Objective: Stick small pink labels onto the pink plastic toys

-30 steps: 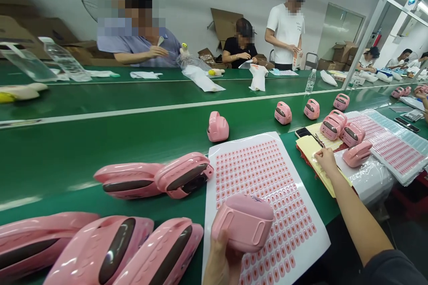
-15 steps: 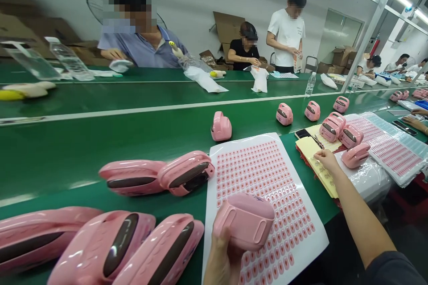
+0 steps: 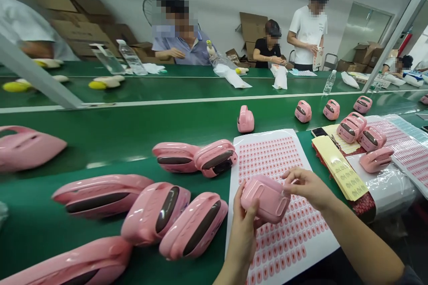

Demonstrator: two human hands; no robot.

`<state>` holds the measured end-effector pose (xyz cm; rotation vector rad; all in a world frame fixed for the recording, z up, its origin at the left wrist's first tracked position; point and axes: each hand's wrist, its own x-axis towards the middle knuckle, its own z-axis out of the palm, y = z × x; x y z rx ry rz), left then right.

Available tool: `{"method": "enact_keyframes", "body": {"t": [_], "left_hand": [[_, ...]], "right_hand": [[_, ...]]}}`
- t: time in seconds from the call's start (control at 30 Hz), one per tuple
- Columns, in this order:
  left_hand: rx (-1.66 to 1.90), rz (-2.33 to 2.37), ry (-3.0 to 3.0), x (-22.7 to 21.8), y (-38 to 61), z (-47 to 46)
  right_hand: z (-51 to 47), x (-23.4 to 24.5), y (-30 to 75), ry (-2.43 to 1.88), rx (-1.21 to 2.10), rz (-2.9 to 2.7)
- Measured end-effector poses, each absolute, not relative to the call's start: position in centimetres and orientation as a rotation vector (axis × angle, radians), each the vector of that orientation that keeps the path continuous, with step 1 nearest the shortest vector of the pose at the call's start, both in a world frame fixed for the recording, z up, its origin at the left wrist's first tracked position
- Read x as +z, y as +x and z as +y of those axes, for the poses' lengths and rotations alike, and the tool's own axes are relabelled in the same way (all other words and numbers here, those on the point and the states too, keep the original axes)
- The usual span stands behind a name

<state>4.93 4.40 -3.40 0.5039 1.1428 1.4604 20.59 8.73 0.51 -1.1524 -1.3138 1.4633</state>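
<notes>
My left hand [image 3: 245, 218] is closed around a pink plastic case [image 3: 264, 198], holding it tilted above a sheet of small pink-and-red oval stickers [image 3: 270, 147]. A face with two raised oblong bars is turned towards me. At the case's right end is my right hand [image 3: 306, 187], its thumb and index finger pinched together close to the surface. Whatever sits between those fingertips is too small to make out. More pink cases with dark windows lie to the left, among them one [image 3: 194, 227] beside the sheet.
Yellow sticker sheets [image 3: 344, 173] lie on the right over a red textured piece, near a phone [image 3: 319, 132] and several pink cases [image 3: 372, 138]. A green conveyor belt [image 3: 187, 120] runs across. Co-workers sit and stand beyond it; a metal post [image 3: 36, 71] rises at left.
My right hand has come left from the yellow sticker sheets to the held case. My left hand still grips the case. The view has swung left.
</notes>
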Motion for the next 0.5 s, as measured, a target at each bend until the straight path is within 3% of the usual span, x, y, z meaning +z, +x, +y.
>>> {"method": "enact_keyframes", "body": {"t": [0.5], "left_hand": [[1.442, 1.152, 0.479, -3.8, 4.6, 4.1]], "right_hand": [[8.2, 1.0, 17.4, -1.325, 1.346, -1.478]]}}
